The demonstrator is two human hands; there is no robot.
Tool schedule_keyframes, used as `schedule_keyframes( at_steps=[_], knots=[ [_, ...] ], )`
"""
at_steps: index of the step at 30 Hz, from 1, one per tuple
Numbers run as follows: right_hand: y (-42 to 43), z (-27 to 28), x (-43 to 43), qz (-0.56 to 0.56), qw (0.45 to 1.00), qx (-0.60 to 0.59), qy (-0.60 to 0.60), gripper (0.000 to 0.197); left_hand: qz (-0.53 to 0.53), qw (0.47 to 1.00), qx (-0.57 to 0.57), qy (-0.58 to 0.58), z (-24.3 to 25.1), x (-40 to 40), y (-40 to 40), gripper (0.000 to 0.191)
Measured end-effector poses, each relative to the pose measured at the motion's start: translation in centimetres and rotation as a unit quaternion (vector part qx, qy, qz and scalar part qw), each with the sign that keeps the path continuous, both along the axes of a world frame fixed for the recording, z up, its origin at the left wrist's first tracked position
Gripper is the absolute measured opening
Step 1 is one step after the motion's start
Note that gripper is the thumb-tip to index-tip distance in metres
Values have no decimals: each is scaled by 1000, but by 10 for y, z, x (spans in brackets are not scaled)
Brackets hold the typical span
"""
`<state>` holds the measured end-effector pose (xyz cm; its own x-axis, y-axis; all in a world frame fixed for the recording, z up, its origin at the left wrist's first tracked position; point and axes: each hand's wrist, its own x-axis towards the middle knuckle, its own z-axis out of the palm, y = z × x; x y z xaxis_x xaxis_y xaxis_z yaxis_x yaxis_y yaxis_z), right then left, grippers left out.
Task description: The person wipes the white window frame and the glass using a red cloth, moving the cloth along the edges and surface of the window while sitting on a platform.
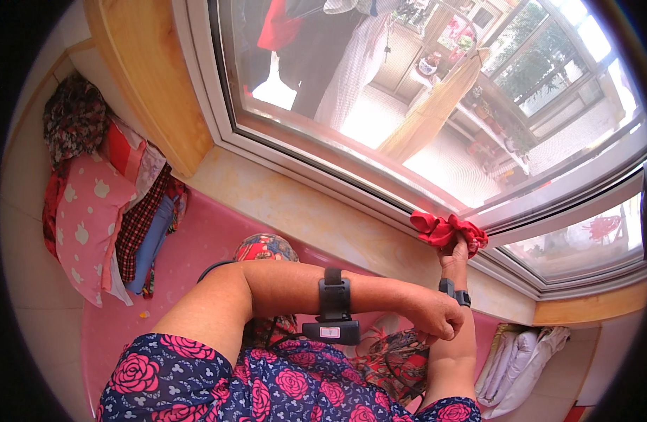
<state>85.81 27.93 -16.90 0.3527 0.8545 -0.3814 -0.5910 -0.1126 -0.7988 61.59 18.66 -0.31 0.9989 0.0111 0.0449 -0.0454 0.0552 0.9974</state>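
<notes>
My right hand (454,253) grips a bunched red cloth (445,230) against the lower frame of a sliding window (365,182), near where two sashes meet. The cloth partly covers the frame and the edge of the glass. My left arm reaches across my body, a black device strapped to its forearm. At its end my left hand (439,317) is curled into a loose fist over my right forearm; nothing shows in it. Black bands circle my right wrist. Below the window runs a marbled stone sill (281,205).
Beneath me lies a pink mat or cover (197,232). Folded clothes and a pink apple-print textile (86,221) are piled at left, folded pale fabric (518,364) at lower right. A wooden trim (149,79) borders the window. Hanging clothes and potted plants show through the glass.
</notes>
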Motion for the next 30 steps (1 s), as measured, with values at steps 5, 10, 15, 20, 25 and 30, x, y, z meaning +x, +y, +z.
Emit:
schedule_keyframes(
  at_steps=[5,10,15,20,25,30],
  knots=[
    [6,-19,11,-30,999,-45,-9,42,4,1000,7,19,10,-5,3,19],
    [7,-11,4,-52,998,-28,15,37,2,1000,-1,19,6,-4,1,18],
    [7,26,-26,-73,994,34,73,35,5,1000,-20,17,5,-6,1,17],
    [4,57,-53,-127,983,116,-63,45,10,1000,12,5,4,-5,1,18],
    [2,97,-81,-168,923,232,-257,48,11,1000,15,6,4,-6,1,19],
    [9,117,-92,-176,859,301,-376,44,26,999,18,29,11,-12,1,20]
  ],
)
